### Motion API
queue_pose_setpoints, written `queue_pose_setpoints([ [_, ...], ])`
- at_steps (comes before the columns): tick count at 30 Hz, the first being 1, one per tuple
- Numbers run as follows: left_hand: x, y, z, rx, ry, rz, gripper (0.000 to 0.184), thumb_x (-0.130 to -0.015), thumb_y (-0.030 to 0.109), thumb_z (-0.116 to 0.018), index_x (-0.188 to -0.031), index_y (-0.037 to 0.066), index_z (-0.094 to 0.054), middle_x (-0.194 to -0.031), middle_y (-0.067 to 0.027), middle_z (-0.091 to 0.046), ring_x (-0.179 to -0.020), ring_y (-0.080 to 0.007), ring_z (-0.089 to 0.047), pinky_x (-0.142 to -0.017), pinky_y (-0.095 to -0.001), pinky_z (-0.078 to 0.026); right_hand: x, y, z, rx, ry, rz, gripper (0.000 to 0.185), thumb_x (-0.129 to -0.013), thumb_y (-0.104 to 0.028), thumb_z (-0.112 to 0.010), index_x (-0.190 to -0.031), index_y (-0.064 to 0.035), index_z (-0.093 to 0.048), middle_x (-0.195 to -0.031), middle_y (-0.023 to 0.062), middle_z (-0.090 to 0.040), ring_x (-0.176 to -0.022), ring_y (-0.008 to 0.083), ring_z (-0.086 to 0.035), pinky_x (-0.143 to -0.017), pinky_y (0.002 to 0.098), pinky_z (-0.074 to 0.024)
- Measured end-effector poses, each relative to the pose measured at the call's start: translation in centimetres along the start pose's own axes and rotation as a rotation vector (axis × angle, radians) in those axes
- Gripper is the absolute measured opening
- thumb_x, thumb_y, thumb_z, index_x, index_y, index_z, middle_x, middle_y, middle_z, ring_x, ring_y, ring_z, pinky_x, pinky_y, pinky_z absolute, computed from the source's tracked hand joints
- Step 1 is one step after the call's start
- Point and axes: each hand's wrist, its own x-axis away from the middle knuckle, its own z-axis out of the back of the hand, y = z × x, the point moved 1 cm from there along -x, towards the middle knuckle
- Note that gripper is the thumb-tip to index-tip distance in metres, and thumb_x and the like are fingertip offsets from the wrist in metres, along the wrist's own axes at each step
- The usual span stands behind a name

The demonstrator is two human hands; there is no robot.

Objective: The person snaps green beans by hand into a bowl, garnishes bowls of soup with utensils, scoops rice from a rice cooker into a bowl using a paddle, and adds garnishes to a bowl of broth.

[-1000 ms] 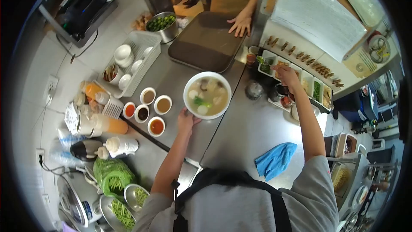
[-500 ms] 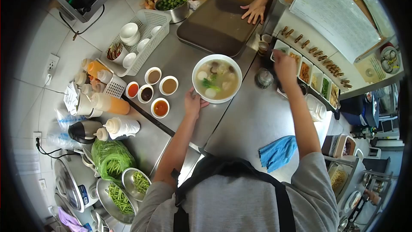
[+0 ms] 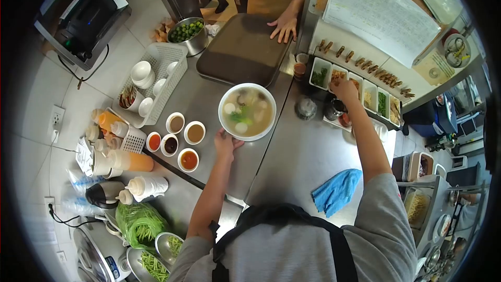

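Note:
A white bowl of soup (image 3: pixel 247 137) stands on the steel counter, holding clear broth, pale round balls, mushroom pieces and green leaves. My left hand (image 3: pixel 227 144) grips the bowl's near left side, fingers at its rim. My right hand (image 3: pixel 344 91) reaches down into a row of white topping containers (image 3: pixel 368 109), over one with an orange-brown filling. Its fingers are bent together, and what they pinch, if anything, is hidden. Just below that hand is a dark-topped jar (image 3: pixel 334 109). A glass jar (image 3: pixel 305 108) stands to its left.
Several small sauce cups (image 3: pixel 188 160) sit left of the bowl. Behind it lies a brown tray (image 3: pixel 237 47), with another person's hand (image 3: pixel 284 26) on its edge. A blue cloth (image 3: pixel 337 192) lies near my right arm. Squeeze bottles (image 3: pixel 133 160) and a white basket (image 3: pixel 175 70) line the left.
My right hand has moved from the far end container to the neighbouring one and lowered into it. My left hand stays at the bowl. The whole view has shifted slightly.

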Motion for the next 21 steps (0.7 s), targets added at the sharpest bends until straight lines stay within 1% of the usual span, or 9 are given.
queue_pose_setpoints([
  [3,0.2,0.4,0.0,0.007,-0.006,-0.024,0.031,-0.094,0.009,-0.048,-0.121,-0.002,-0.038,-0.098,-0.0167,-0.062,-0.075,-0.0235,-0.068,-0.065,-0.0363,-0.061,-0.8,1.7,-1.3,-0.066,0.011,0.022,0.025,-0.079,-0.026,-0.06,-0.097,-0.0146,-0.072,-0.092,0.016,-0.068,-0.087,0.0322,-0.066,-0.081,0.0423,-0.0517],
  [6,-0.7,-0.3,0.6,0.003,-0.023,0.003,0.035,-0.094,0.012,-0.049,-0.124,-0.001,-0.038,-0.097,-0.0155,-0.062,-0.075,-0.0237,-0.068,-0.063,-0.0338,-0.061,-2.6,4.4,-2.9,0.037,0.075,-0.006,0.021,-0.076,-0.018,-0.063,-0.094,-0.017,-0.073,-0.093,0.0152,-0.068,-0.087,0.0306,-0.067,-0.079,0.0415,-0.0526],
  [9,-0.2,-0.2,1.5,-0.047,-0.128,0.033,0.041,-0.095,0.017,-0.05,-0.129,0.0,-0.036,-0.098,-0.0155,-0.063,-0.075,-0.025,-0.068,-0.063,-0.0336,-0.06,-3.4,5.6,-0.7,0.263,0.011,-0.046,0.02,-0.075,-0.014,-0.062,-0.092,-0.0126,-0.073,-0.093,0.0175,-0.068,-0.086,0.0318,-0.067,-0.077,0.0414,-0.0532],
  [12,3.0,-0.1,2.6,-0.024,-0.161,0.063,0.044,-0.095,0.02,-0.05,-0.132,0.001,-0.035,-0.099,-0.0162,-0.063,-0.077,-0.0261,-0.068,-0.065,-0.034,-0.058,-2.1,3.3,2.9,0.321,0.026,-0.059,0.015,-0.076,-0.011,-0.061,-0.086,-0.0075,-0.071,-0.093,0.0195,-0.067,-0.087,0.0334,-0.066,-0.076,0.0419,-0.0532],
  [15,5.8,-2.0,4.1,-0.058,-0.175,0.079,0.044,-0.096,0.02,-0.049,-0.134,0.002,-0.034,-0.1,-0.017,-0.063,-0.081,-0.0265,-0.068,-0.069,-0.035,-0.057,-3.7,4.1,0.9,0.288,0.013,0.006,0.015,-0.077,-0.01,-0.059,-0.085,-0.0043,-0.07,-0.092,0.0207,-0.067,-0.088,0.0353,-0.065,-0.076,0.0425,-0.0529],
  [18,8.6,-2.4,4.5,-0.06,-0.226,0.13,0.037,-0.096,0.014,-0.045,-0.131,0.003,-0.038,-0.1,-0.018,-0.063,-0.082,-0.027,-0.067,-0.069,-0.0349,-0.057,-5.2,5.5,-4.0,0.134,0.2,-0.01,0.018,-0.079,-0.011,-0.057,-0.091,-0.0063,-0.07,-0.093,0.0205,-0.067,-0.087,0.0355,-0.065,-0.077,0.0436,-0.0521],
  [19,9.2,-2.3,4.7,-0.063,-0.232,0.12,0.038,-0.096,0.015,-0.045,-0.132,0.004,-0.038,-0.101,-0.0178,-0.062,-0.083,-0.027,-0.067,-0.07,-0.0349,-0.057,-4.6,5.5,-4.4,-0.004,0.252,-0.108,0.021,-0.082,-0.013,-0.056,-0.097,-0.0089,-0.07,-0.096,0.0203,-0.066,-0.086,0.0358,-0.065,-0.077,0.0449,-0.0513],
  [21,10.3,-1.8,4.9,-0.07,-0.252,0.11,0.04,-0.096,0.016,-0.045,-0.134,0.006,-0.037,-0.103,-0.0174,-0.062,-0.086,-0.0271,-0.067,-0.072,-0.0351,-0.057,-3.7,5.7,-5.0,-0.114,0.338,-0.096,0.022,-0.083,-0.015,-0.056,-0.1,-0.0109,-0.07,-0.096,0.0192,-0.066,-0.085,0.036,-0.064,-0.077,0.0455,-0.0509],
])
